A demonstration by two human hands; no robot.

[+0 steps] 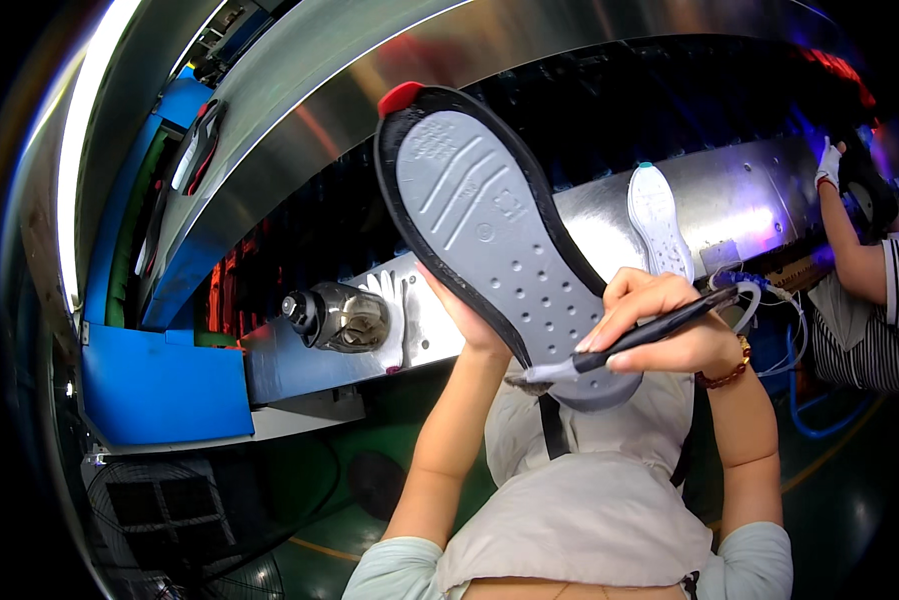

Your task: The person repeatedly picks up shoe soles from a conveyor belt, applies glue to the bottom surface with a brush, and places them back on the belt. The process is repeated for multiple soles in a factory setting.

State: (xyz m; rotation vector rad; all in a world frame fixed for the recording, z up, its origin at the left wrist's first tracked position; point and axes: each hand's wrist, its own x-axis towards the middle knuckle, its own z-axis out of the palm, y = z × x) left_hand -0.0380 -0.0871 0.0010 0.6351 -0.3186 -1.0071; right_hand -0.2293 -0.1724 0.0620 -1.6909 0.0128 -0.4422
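Note:
A grey shoe sole [509, 235] with a black rim and a red tab at its far end is held up in front of me, its dotted and grooved face toward me. My left hand [461, 308] grips its left edge from behind; most of those fingers are hidden. In my right hand [667, 325] is a black-handled brush [649, 330], held like a pen. The brush's pale tip meets the sole's near left edge. A beaded bracelet circles my right wrist.
On the metal ledge [594, 205] lie a white sole [657, 220], a white glove [393, 315] and a dark bottle [337, 317] on its side. More soles [197, 150] rest at the far left by a blue machine housing [169, 385]. A co-worker's gloved hand [828, 162] shows at right.

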